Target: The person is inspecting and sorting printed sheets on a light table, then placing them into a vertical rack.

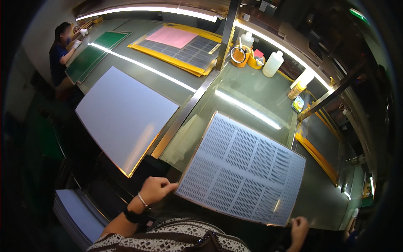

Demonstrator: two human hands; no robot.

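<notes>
A large pale panel (247, 170) printed with rows of small dark marks lies tilted at the near edge of the glass-like worktable. My left hand (154, 192), wearing a bracelet and a dark wristband, is closed, its thumb and finger pinching the panel's near left corner. At the near right corner is my right hand (299, 230), with curled fingers closed at the panel's edge; its grip is partly hidden. A plain pale panel (128, 115) with a copper-coloured edge lies left of the metal divider post.
White bottles (273, 64) and orange tape rolls (239, 56) stand at the back. Yellow-edged frames (180, 46) lie far left and right (317, 155). A person (63, 54) handles green panels (98, 54). Stacked panels (79, 214) stand lower left. A metal bar (184, 115) divides the table.
</notes>
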